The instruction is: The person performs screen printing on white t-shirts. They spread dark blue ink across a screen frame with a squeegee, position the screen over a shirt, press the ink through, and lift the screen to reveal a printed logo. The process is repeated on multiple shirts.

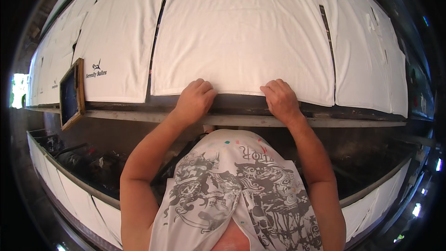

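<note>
A white cloth (246,32), like a towel, lies spread over the long table in front of me. My left hand (196,96) pinches its near hem left of the middle. Farther right along the same hem, my right hand (279,96) has its fingers closed on the edge too. Between the hands the hem runs nearly straight, close to the table's front edge. Faint creases cross the cloth. Left of it lies another white cloth (121,51) with a dark printed emblem, and to its right a plain white cloth (362,60); narrow dark gaps separate them.
A wooden-framed printing screen (72,94) with a dark blue mesh leans at the table's front edge on the left. A pale rail (241,120) runs along that edge. Behind me on both sides stands another table with white cloths (104,216).
</note>
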`<action>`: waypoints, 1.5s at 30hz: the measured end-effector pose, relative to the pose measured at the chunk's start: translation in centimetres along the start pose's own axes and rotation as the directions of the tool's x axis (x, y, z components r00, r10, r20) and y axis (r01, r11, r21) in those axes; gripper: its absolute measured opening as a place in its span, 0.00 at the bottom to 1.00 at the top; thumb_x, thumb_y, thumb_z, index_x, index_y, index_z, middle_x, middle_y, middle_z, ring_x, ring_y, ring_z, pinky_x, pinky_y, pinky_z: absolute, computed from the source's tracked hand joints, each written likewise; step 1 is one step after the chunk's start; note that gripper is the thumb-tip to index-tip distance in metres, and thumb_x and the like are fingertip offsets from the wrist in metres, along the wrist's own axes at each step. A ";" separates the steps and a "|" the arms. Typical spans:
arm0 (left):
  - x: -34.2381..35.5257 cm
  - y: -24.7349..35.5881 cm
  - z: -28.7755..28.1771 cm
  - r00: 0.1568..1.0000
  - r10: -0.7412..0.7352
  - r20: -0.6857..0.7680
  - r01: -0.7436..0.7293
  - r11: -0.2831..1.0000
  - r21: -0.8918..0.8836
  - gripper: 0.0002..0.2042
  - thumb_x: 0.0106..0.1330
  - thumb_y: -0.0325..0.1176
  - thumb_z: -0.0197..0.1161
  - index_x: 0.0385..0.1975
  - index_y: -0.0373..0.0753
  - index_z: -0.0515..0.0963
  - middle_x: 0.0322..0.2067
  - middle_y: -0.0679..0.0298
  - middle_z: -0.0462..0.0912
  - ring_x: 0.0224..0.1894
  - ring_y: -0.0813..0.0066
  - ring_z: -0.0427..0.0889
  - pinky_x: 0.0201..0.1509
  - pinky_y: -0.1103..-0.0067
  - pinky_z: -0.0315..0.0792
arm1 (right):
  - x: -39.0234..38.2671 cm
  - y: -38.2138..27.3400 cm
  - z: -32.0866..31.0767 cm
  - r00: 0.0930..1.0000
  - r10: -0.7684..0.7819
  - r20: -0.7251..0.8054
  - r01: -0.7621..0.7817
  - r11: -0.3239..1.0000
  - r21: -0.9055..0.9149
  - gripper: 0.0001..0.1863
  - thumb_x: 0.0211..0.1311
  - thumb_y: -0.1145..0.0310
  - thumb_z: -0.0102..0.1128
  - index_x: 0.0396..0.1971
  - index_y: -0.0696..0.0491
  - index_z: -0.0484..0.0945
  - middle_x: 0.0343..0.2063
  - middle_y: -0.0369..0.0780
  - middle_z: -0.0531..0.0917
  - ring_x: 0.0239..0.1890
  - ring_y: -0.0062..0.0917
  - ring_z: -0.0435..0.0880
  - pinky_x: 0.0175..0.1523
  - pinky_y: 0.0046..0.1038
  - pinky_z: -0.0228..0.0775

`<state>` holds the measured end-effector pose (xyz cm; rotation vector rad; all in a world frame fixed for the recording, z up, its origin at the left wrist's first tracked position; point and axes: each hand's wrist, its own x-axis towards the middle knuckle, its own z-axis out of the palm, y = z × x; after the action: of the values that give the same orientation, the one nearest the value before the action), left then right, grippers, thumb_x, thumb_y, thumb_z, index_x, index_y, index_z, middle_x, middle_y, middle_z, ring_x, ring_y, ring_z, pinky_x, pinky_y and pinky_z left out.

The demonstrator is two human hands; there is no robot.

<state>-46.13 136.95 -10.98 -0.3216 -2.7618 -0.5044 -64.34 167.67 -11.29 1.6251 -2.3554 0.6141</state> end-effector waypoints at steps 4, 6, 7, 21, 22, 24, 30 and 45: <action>0.5 -0.1 1.0 0.997 -0.032 0.071 0.022 0.991 0.135 0.14 0.62 0.23 0.74 0.48 0.39 0.88 0.45 0.61 0.85 0.48 0.56 0.86 0.53 0.61 0.85 | -0.1 0.9 0.6 0.996 -0.088 -0.030 0.086 0.995 -0.050 0.05 0.61 0.73 0.69 0.37 0.53 0.87 0.37 0.40 0.84 0.45 0.35 0.85 0.51 0.38 0.82; 0.9 -0.1 1.1 0.994 -0.043 0.104 0.024 0.984 0.176 0.15 0.63 0.24 0.73 0.50 0.39 0.88 0.45 0.61 0.85 0.48 0.57 0.86 0.53 0.62 0.86 | -0.1 1.1 1.0 0.993 -0.110 -0.032 0.106 0.990 -0.097 0.03 0.60 0.72 0.68 0.33 0.53 0.84 0.36 0.39 0.83 0.45 0.34 0.85 0.50 0.36 0.83; 1.1 0.0 1.1 0.994 -0.026 0.106 0.005 0.981 0.195 0.15 0.63 0.24 0.73 0.50 0.40 0.88 0.45 0.61 0.85 0.48 0.57 0.86 0.53 0.62 0.86 | -0.1 1.3 1.0 0.992 -0.118 -0.038 0.114 0.988 -0.105 0.03 0.59 0.73 0.68 0.32 0.52 0.83 0.35 0.39 0.83 0.45 0.34 0.85 0.50 0.36 0.83; 1.2 0.0 1.7 0.991 0.098 0.092 -0.114 0.976 0.184 0.10 0.63 0.29 0.74 0.43 0.41 0.86 0.41 0.61 0.82 0.46 0.58 0.85 0.50 0.63 0.84 | -1.1 0.9 -0.2 0.993 -0.077 -0.086 0.076 0.997 -0.008 0.04 0.55 0.74 0.69 0.26 0.53 0.81 0.34 0.40 0.81 0.42 0.37 0.84 0.49 0.39 0.82; 1.2 -0.2 1.9 0.990 0.111 0.088 -0.126 0.976 0.178 0.10 0.63 0.29 0.74 0.43 0.41 0.86 0.41 0.61 0.82 0.46 0.58 0.85 0.49 0.63 0.84 | -1.2 0.9 0.0 0.995 -0.067 -0.069 0.067 0.998 -0.009 0.04 0.55 0.74 0.69 0.26 0.52 0.81 0.34 0.40 0.81 0.42 0.37 0.84 0.48 0.39 0.82; 1.3 -0.6 2.3 0.986 0.146 0.082 -0.158 0.973 0.167 0.09 0.64 0.30 0.74 0.43 0.41 0.86 0.41 0.61 0.82 0.46 0.58 0.84 0.49 0.63 0.84 | -1.4 0.8 0.4 0.998 -0.043 -0.041 0.042 0.999 -0.014 0.04 0.54 0.75 0.69 0.26 0.52 0.81 0.34 0.40 0.81 0.42 0.37 0.84 0.48 0.39 0.82; 1.1 -1.3 1.7 0.974 0.149 0.169 -0.175 0.973 0.148 0.10 0.67 0.31 0.72 0.46 0.40 0.88 0.42 0.61 0.83 0.47 0.58 0.85 0.51 0.64 0.84 | -1.5 0.3 0.7 1.000 -0.011 -0.011 0.011 1.000 -0.022 0.02 0.56 0.75 0.69 0.28 0.52 0.83 0.34 0.39 0.82 0.43 0.36 0.84 0.48 0.39 0.82; 2.7 -2.4 2.1 0.978 0.203 0.051 -0.209 0.963 0.169 0.20 0.61 0.31 0.78 0.54 0.40 0.87 0.45 0.63 0.86 0.45 0.63 0.86 0.47 0.65 0.84 | -0.6 -1.0 -0.3 0.994 0.086 -0.062 -0.093 0.987 -0.132 0.04 0.59 0.77 0.69 0.34 0.54 0.84 0.40 0.41 0.86 0.44 0.39 0.87 0.48 0.40 0.84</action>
<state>-49.83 135.99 -12.62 -0.5711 -2.7375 -0.2056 -63.17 168.02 -11.08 1.4339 -2.3839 0.4978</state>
